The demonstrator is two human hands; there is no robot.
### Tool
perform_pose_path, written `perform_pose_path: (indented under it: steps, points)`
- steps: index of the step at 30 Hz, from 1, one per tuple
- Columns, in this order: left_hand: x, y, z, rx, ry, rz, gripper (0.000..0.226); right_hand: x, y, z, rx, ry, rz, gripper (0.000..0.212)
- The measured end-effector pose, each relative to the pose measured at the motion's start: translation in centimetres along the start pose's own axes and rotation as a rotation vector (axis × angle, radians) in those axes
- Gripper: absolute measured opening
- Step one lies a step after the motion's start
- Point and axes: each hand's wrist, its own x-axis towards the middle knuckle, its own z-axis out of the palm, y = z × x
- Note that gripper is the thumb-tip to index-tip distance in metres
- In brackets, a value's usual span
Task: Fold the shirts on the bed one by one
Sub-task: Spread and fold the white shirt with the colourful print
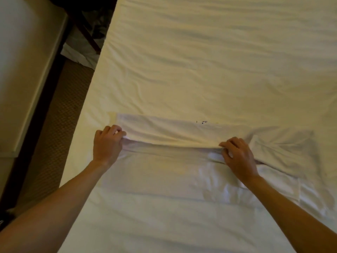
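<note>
We look down on a bed [209, 61] covered with a white, slightly wrinkled sheet. A white shirt [173, 170] lies flat across the near part of the bed, spread from left to right. Its far long edge is turned over toward us, so a folded band of cloth runs between our two hands. Our left hand [107, 143] has its fingers curled and pinches the left end of this folded edge. Our right hand [237, 154] also has curled fingers and pinches the same edge further to the right, near the middle of the shirt. Both forearms reach forward from the bottom corners of the view.

To the right of our right hand, one sleeve [280, 150] lies bunched on the sheet. A small dark mark [203, 122] shows at the far border of the folded band; we cannot tell what it is.

On the left of the bed there is brown patterned carpet [52, 139], and beside it a second bed [23, 70] with a pale cover. Between the two beds, further back, stands dark wooden furniture [85, 33].
</note>
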Motion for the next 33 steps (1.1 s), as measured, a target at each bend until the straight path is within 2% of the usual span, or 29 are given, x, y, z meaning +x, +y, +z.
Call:
perform_pose_path:
  steps: [3, 7, 10, 13, 15, 16, 17, 19, 21, 24, 27, 29, 30, 31, 33]
  points:
    - [-0.5, -0.8, -0.3, -0.068, 0.065, -0.011, 0.019, -0.5, -0.3, -0.2, -0.006, 0.088, -0.017, 0.013]
    - [-2.4, -1.2, 0.6, -0.104, -0.127, -0.054, 0.027, -2.0, -0.9, 0.8, -0.093, -0.130, 0.011, 0.022]
    - [-2.4, -0.9, 0.8, -0.106, -0.126, -0.118, 0.029, -2.0, -0.8, 1.3, -0.120, -0.143, 0.027, 0.022]
    - [-2.3, 1.0, 0.6, -0.020, -0.253, -0.314, 0.033, -2.3, -1.3, 1.6, -0.109, -0.131, 0.060, 0.027]
    - [-2.5, 3.8, 0.3, 0.111, -0.363, -0.428, 0.055, -2.6, -1.8, 1.4, -0.065, -0.114, 0.059, 0.035]
    - [-2.6, 5.8, 0.1, 0.115, -0.381, -0.427, 0.067, -2.8, -2.0, 1.1, -0.032, -0.094, 0.056, 0.039]
    - [-2.6, 8.3, -0.1, 0.023, -0.354, -0.373, 0.072, -3.1, -2.1, 0.8, -0.002, -0.064, 0.057, 0.042]
    - [-2.7, 14.4, -0.5, -0.335, -0.263, -0.163, 0.063, -3.9, -1.5, -0.3, 0.032, 0.027, 0.094, 0.045]
    - [-2.8, 20.5, -0.7, -0.617, -0.278, -0.023, 0.049, -5.0, 0.2, -1.6, 0.030, 0.139, 0.194, 0.047]
    - [-1.9, 27.6, 0.1, -0.839, -0.376, -0.015, 0.039, -6.4, 4.1, -3.9, -0.021, 0.237, 0.514, 0.059]
    - [-0.3, 32.0, 1.4, -0.954, -0.444, -0.090, 0.037, -7.0, 7.9, -6.0, -0.092, 0.129, 0.914, 0.080]
    - [1.1, 33.9, 2.2, -0.928, -0.498, -0.121, 0.048, -7.3, 9.7, -6.7, -0.053, 0.000, 1.043, 0.086]
    - [1.7, 34.7, 2.5, -0.881, -0.541, -0.125, 0.053, -7.5, 10.4, -6.9, 0.002, -0.041, 1.079, 0.081]
    - [2.4, 35.4, 2.8, -0.820, -0.583, -0.140, 0.056, -7.6, 11.1, -7.1, 0.064, -0.051, 1.094, 0.067]
    - [4.0, 36.3, 3.5, -0.724, -0.646, -0.200, 0.053, -7.9, 11.8, -7.8, 0.143, 0.003, 1.024, 0.029]
